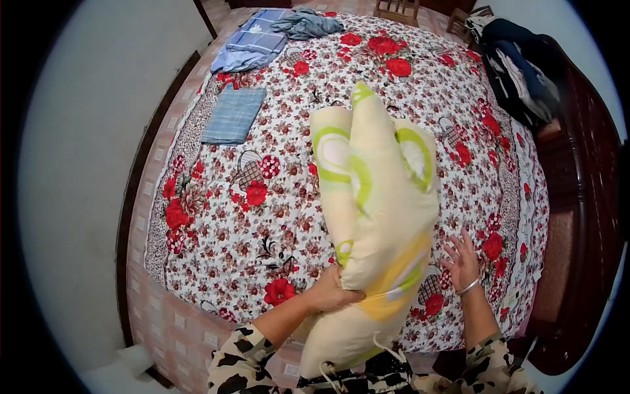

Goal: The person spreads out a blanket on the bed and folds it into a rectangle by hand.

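Note:
A soft, padded cream piece of bedding [394,217] with green and yellow shapes lies folded lengthwise along the middle of the bed. Its near end hangs over the bed's front edge, against my body. My left hand [331,289] grips it low on its left side, with the fingertips partly hidden by the fabric. To the right of the bedding, my right hand [464,262] is held apart from it with spread fingers and nothing in them. A bangle [469,286] circles that wrist. Whether the bedding is a pillow or a small quilt, I cannot tell.
A floral bedsheet [262,217] covers the bed. On it lie a folded blue cloth [233,117], a blue checked cloth [256,39] and a crumpled grey-blue cloth [307,25]. Dark clothes [518,72] hang over the wooden headboard [577,131]. A wooden chair [397,10] stands beyond.

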`<state>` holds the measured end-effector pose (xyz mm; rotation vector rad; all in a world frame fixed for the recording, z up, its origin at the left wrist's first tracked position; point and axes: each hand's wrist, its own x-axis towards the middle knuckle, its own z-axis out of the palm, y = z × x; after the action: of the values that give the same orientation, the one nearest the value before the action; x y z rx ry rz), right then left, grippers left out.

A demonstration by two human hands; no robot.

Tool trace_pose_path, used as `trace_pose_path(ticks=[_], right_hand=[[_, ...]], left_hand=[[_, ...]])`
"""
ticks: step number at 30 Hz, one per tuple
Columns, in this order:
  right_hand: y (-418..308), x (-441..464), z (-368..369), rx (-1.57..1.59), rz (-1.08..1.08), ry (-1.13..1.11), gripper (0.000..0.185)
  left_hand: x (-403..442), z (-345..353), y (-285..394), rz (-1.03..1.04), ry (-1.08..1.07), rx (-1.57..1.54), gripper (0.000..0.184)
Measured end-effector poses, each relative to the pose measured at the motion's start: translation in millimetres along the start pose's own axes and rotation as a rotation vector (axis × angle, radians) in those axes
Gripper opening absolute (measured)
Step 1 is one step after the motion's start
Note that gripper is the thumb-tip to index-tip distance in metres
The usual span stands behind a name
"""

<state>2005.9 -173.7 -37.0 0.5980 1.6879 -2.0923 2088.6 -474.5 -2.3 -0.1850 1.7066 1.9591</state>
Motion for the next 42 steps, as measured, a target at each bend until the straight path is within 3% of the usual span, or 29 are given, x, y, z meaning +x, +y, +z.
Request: trace_pose_path(ticks=[3,5,9,10,11,13,16,21,28,33,35,38,41,42], right_hand=[[14,4,-39,0.107,0.065,0.044,0.067],[25,16,-55,0.293,0.179,0.049,0.068],[16,15,-15,0.367,0.181,-0.015,0.072],[16,14,-4,0.381,0.203,-0.058,0.074],[36,13,-4,0.376,0.225,-0.093,0.074],[92,15,-5,0.672,0.330,-0.166,0.062],[139,-19,12,0.779,0.455,-0.244,0.060],[134,-43,62,0.643,0.491,-0.393,0.056],[7,-21,323,0.345,0.170,-0.853,0.051],[-22,-30,465,0.120,-0.041,-1.050,0.047],[-19,-31,492,0.033,-0.090,-1.087,0.046],[12,-14,491,-0.105,-0.098,-1.081,0.043],[63,40,439,-0.225,-0.012,-0.923,0.041],[85,67,411,-0.246,0.027,-0.827,0.041]], left_hand=[[-7,15,19,-0.007,-0.090,-0.031,0.033],[-13,16,52,-0.164,-0.084,0.248,0.031],[-49,39,102,-0.122,-0.136,0.239,0.026],[-60,41,102,-0.060,-0.219,0.384,0.026],[-74,42,102,-0.003,-0.287,0.523,0.025],[-97,51,107,-0.046,-0.365,0.673,0.020],[-122,59,110,-0.242,-0.507,0.958,0.015],[-160,24,118,-0.208,-0.433,1.073,0.022],[-240,-50,199,-0.033,0.032,1.268,0.018],[-285,-89,242,0.174,0.481,1.447,0.017],[-274,-94,254,0.238,0.457,1.568,0.012],[-227,-102,239,0.077,0.258,1.687,0.003],[-152,-128,175,0.111,0.008,1.687,0.010],[-123,-136,144,0.089,-0.036,1.688,0.004]])
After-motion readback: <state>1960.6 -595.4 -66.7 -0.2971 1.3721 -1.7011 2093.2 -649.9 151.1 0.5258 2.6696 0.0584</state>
